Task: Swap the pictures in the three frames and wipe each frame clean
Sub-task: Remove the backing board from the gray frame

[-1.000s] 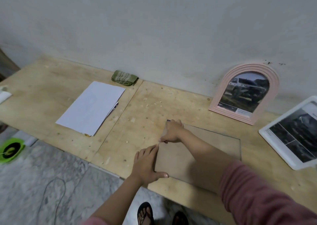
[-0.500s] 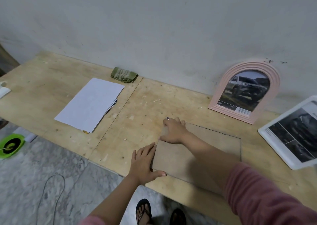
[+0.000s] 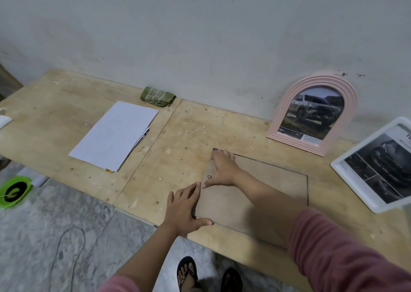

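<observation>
While both hands (image 3: pixel 223 169) (image 3: pixel 184 207) press the face-down frame (image 3: pixel 266 193), fingers (image 3: pixel 189 193) lie flat; holding nothing.

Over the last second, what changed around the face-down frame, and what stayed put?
The right hand slid slightly along the backing board's left edge, thumb now meeting the left hand. Nothing was picked up or released. The board, pink arched frame, white frame, papers and cloth stayed put.

sleeves: pink, ribbed knit, long, right sleeve (image 3: pixel 347 254) at 4 o'clock, left sleeve (image 3: pixel 120 284) at 6 o'clock | hands: bare, no rings | feet: dark flip-flop sandals (image 3: pixel 189 271) at 6 o'clock
</observation>
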{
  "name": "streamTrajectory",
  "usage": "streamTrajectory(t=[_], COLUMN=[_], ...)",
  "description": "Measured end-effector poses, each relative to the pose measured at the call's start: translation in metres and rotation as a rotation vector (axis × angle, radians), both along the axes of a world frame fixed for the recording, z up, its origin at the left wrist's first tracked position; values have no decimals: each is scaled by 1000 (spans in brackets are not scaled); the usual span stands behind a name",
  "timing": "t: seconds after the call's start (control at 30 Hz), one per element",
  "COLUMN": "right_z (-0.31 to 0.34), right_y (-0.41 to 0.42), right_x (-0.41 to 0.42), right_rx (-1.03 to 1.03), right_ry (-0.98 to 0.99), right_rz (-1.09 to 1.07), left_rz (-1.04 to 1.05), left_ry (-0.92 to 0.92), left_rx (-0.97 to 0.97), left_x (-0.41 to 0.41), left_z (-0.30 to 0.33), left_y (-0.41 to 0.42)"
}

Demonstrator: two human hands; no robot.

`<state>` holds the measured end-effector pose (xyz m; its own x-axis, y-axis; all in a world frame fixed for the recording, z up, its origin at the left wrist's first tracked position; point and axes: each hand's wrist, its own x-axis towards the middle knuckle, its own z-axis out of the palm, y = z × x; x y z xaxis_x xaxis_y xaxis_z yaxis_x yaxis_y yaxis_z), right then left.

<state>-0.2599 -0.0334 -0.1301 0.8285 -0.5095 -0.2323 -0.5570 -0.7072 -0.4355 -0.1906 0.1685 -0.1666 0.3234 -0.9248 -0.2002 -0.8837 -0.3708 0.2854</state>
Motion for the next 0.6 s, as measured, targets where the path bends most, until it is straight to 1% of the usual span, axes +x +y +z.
streamTrajectory(t=[0.1,0.27,0.3,0.37,0.47,0.53,0.6], right_z=[-1,-5,-6,-6,-5,0,5], right_y=[-3,-9,-11,-18,-31,-41,-48], right_x=[-1,-7,-11,-22,-35,-39,-38], right_rx=[38,30,20,-78,-257,-272,-227], right_ry=[-53,-26,-32,-23,109,203,257], right_rz=[-12,31,30,33,59,36,26], left_rz=[0,1,0,-2,10,10,13], left_ry=[8,14,5,-5,-12,-29,-33], left_rx=[2,-10,-16,16,41,61,76], left_x=[0,0,0,0,-1,-3,-3], left_z=[0,-1,-1,0,2,4,7], left_y=[1,0,0,-2,-3,-5,-8])
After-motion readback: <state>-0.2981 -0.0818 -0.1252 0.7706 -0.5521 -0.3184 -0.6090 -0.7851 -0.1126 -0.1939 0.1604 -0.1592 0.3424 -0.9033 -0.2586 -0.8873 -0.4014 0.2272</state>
